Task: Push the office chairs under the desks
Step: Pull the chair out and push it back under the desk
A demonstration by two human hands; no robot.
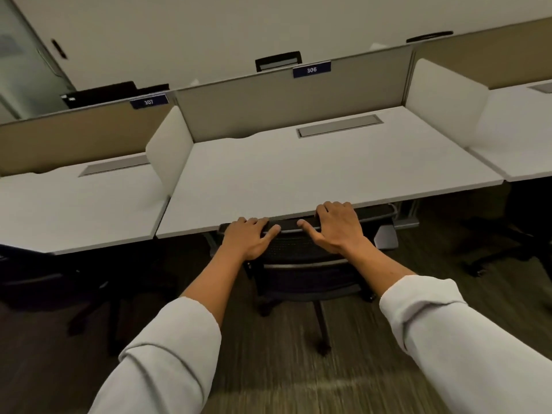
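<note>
A black mesh office chair [301, 264] stands in front of me, its backrest top right at the front edge of the white desk [313, 171] labelled 306. Its seat is hidden under the desktop. My left hand [249, 237] grips the left part of the backrest's top rail, fingers curled over it. My right hand [337, 227] grips the right part of the same rail. Both thumbs point inward along the rail.
A white desk [74, 204] labelled 307 lies to the left, with a dark chair [59, 279] beneath it. Another desk [525, 135] and chair base [501, 252] are at the right. Beige partition panels [292, 100] back the desks. The floor is dark carpet [268, 369].
</note>
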